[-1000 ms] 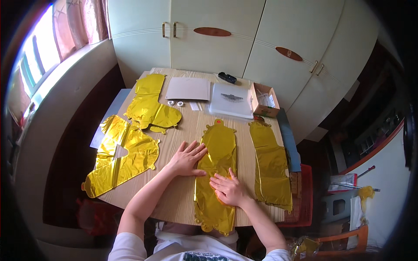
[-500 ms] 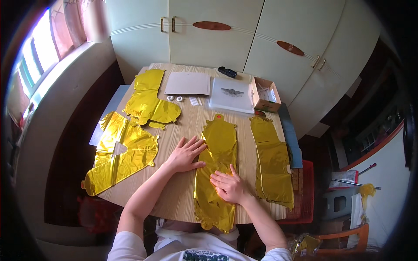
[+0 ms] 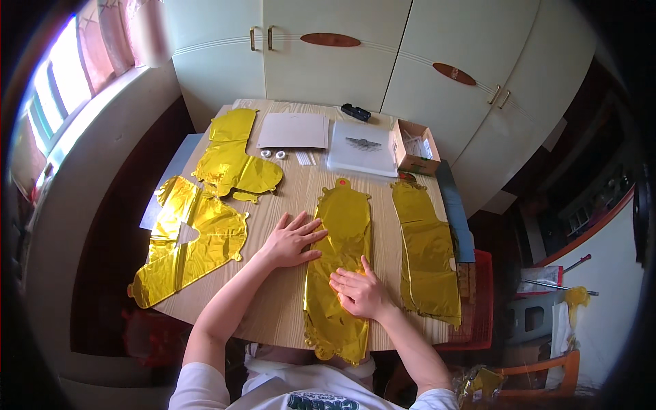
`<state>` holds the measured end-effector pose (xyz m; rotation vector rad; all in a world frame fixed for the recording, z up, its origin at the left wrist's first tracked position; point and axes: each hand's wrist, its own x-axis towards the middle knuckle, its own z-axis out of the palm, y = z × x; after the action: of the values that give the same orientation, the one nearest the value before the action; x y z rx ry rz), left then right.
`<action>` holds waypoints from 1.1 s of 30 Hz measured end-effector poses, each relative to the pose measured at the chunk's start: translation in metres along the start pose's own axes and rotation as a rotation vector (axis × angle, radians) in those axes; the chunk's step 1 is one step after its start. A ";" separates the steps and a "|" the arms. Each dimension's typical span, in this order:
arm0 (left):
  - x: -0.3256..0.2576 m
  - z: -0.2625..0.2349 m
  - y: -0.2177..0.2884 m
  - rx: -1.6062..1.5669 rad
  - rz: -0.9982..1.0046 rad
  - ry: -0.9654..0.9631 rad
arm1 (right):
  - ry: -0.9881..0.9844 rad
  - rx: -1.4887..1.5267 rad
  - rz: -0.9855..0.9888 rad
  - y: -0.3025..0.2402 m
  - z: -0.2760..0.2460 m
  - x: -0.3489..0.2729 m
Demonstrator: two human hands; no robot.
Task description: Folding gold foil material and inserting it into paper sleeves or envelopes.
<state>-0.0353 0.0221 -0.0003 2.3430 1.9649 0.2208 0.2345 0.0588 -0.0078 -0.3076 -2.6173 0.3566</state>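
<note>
A long flat gold foil balloon [image 3: 345, 212] lies lengthwise in front of me, its lower end hanging at the table's near edge. My left hand [image 3: 292, 241] rests with fingers spread on the wood, fingertips and thumb on the balloon's left edge. My right hand [image 3: 360, 288] lies flat on the balloon's middle, fingers stretched toward the left. Neither hand grips anything. To the right is another folded gold foil balloon [image 3: 427, 253]. On the left lie two more, a creased one [image 3: 205, 239] nearer me and a bent one [image 3: 236, 154] farther off.
Along the back of the wooden table [image 3: 273, 307] are grey cards [image 3: 292, 130], two white tape rolls [image 3: 272, 155], white strips [image 3: 305, 158], a stack of clear plastic bags [image 3: 362, 150], a black device [image 3: 356, 112] and an open cardboard box [image 3: 417, 149]. A red crate [image 3: 478, 301] stands at the right.
Hardly anything differs. The left hand has shifted very slightly up along the balloon's edge; the right hand stays in place on the foil.
</note>
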 end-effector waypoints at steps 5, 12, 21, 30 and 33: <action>0.008 0.001 -0.008 0.012 -0.014 -0.016 | 0.002 -0.004 0.000 0.000 0.001 0.000; 0.021 -0.007 -0.015 0.048 -0.056 -0.069 | -0.002 -0.013 0.005 0.000 0.000 -0.001; 0.025 -0.014 -0.008 0.174 -0.053 -0.194 | -0.035 -0.012 0.003 -0.001 -0.003 0.004; 0.030 -0.007 -0.009 0.234 -0.074 -0.243 | -0.133 -0.210 -0.139 -0.016 0.005 0.053; 0.031 -0.005 -0.011 0.219 -0.064 -0.236 | -0.129 -0.245 -0.148 -0.005 0.013 0.061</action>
<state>-0.0417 0.0548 0.0048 2.2963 2.0320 -0.2762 0.1752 0.0681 0.0091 -0.1749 -2.7937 0.0044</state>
